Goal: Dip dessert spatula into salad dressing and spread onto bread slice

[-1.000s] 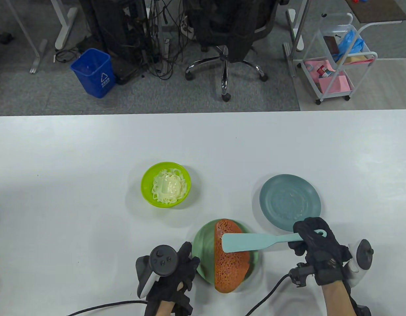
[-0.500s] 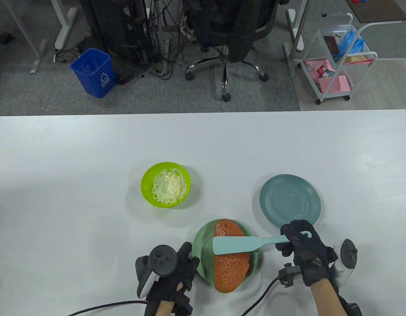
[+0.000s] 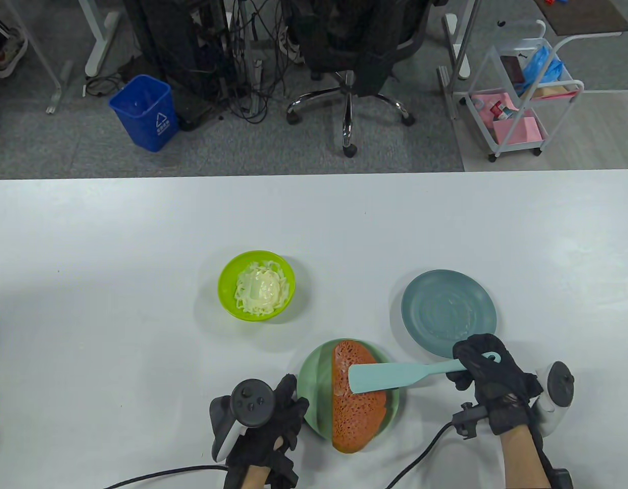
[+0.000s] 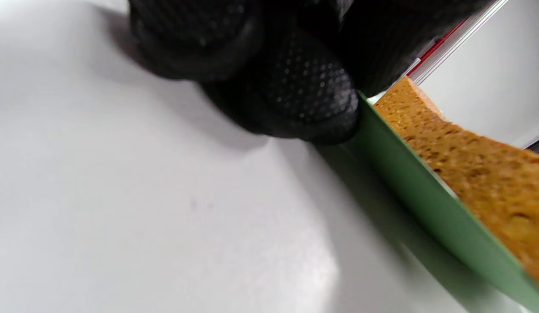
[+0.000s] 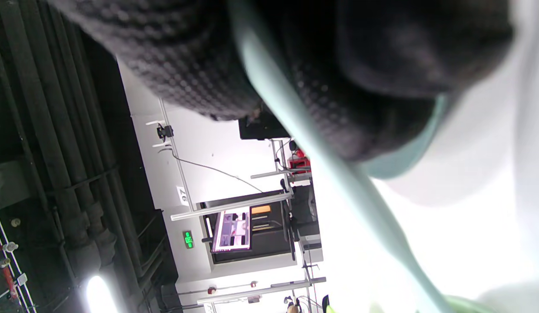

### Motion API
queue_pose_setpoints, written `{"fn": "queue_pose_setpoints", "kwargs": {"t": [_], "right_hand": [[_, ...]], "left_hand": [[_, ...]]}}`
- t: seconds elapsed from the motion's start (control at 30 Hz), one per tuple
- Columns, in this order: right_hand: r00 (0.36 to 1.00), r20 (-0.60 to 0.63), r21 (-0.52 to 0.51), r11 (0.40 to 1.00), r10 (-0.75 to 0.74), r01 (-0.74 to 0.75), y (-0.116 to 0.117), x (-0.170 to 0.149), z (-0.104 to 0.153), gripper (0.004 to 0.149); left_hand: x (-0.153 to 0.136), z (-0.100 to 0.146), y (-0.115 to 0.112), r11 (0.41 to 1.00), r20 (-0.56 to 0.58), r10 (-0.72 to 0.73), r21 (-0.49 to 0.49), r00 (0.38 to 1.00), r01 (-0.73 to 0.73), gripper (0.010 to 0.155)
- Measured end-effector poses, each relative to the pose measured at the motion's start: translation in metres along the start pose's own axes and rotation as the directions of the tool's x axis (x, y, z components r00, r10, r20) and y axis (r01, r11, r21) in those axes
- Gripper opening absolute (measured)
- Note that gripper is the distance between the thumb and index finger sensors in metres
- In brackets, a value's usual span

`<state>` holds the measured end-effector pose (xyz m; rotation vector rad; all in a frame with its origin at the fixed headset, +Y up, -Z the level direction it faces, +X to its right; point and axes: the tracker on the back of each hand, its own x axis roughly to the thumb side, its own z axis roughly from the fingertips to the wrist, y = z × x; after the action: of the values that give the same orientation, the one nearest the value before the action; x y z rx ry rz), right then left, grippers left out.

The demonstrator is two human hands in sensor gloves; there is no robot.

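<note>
Spatula [image 3: 395, 375] blade is lying across the bread slice [image 3: 356, 407], long axis running left-right; your right hand [image 3: 490, 374] is gripping its handle, fingers wrapped. Dressing bowl [image 3: 256, 285] is sitting up-left of the blade. Your left hand [image 3: 265, 423] is touching the green plate [image 3: 311, 379] rim; its finger spread cannot be judged.

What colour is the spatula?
Pale turquoise spatula, handle and blade alike; clearest in the table view.
</note>
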<state>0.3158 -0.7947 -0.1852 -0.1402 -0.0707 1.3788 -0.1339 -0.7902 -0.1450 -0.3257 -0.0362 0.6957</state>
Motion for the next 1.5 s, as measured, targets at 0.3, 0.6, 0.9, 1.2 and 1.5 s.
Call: {"fn": "queue_pose_setpoints", "kwargs": {"t": [0.3, 0.6, 0.9, 1.2, 1.5], "right_hand": [[1.0, 0.013, -0.027, 0.999, -0.022, 0.023, -0.025, 0.005, 0.0, 0.032], [0.999, 0.025, -0.029, 0.999, -0.045, 0.046, -0.027, 0.001, 0.0, 0.033], [0.993, 0.012, 0.132, 0.984, -0.119, 0.117, 0.017, -0.005, 0.004, 0.036], [0.999, -0.032, 0.165, 0.986, -0.028, 0.033, 0.032, -0.014, 0.005, 0.036], [0.997, -0.077, 0.111, 0.994, 0.003, 0.006, 0.019, -0.012, 0.003, 0.035]], "left_hand": [[0.0, 0.0, 0.0, 1.0, 0.001, 0.0, 0.0, 1.0, 0.0, 0.061], [0.0, 0.0, 0.0, 1.0, 0.002, -0.001, 0.0, 1.0, 0.001, 0.061], [0.0, 0.0, 0.0, 1.0, 0.003, 0.002, -0.003, 1.0, -0.002, 0.061], [0.0, 0.0, 0.0, 1.0, 0.003, 0.004, -0.004, 1.0, -0.004, 0.061], [0.0, 0.0, 0.0, 1.0, 0.002, 0.007, -0.006, 1.0, -0.007, 0.061]]}}
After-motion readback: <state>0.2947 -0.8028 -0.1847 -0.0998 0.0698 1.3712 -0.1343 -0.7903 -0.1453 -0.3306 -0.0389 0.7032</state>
